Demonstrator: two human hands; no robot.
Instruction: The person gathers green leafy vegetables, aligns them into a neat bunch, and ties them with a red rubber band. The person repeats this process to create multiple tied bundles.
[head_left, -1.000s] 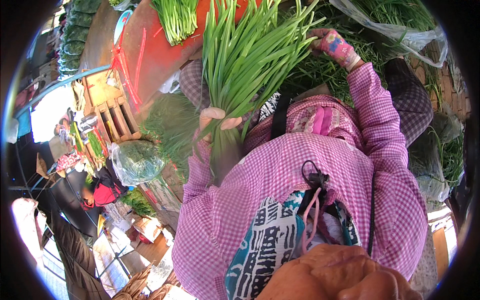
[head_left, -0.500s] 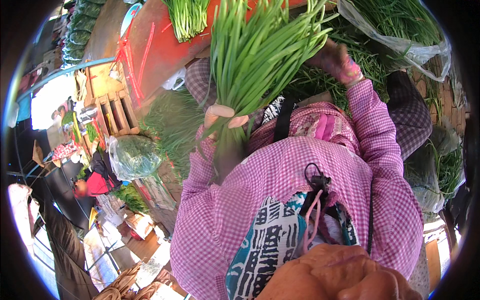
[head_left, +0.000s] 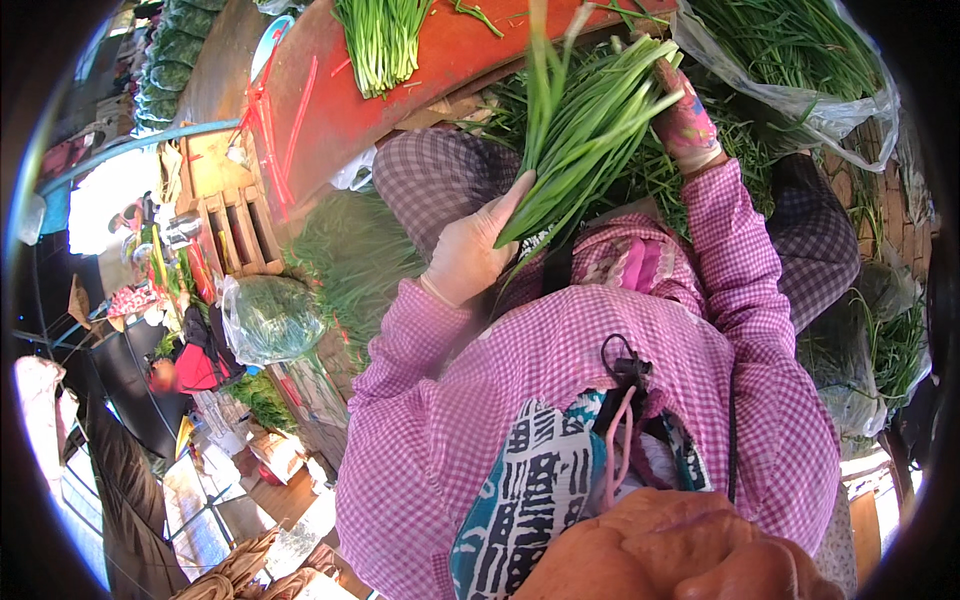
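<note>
A bunch of green garlic chives [head_left: 590,150] lies slantwise over my lap, its pale cut ends pointing up and right. Around its leafy lower part my left hand [head_left: 470,250], in a pale glove, is closed with the thumb on top. My right hand [head_left: 690,130], in a colourful patterned glove, is closed at the stem ends; its fingertips are partly hidden by the stalks. A few blurred blades [head_left: 543,75] stand up from the bunch. Another neat bunch of chives [head_left: 382,45] rests on the red board [head_left: 450,50] ahead of me.
Loose chives [head_left: 350,245] are heaped at my left, beside a clear bag of greens [head_left: 268,318]. A large open plastic bag [head_left: 840,130] full of chives stands at the far right. Red ties [head_left: 262,120] hang over the board's left edge, near a wooden crate [head_left: 235,225].
The bunch has tipped from upright to slanting right and dropped lower. My left hand has shifted right along it toward the leaves, and my right hand has come up to the stem ends.
</note>
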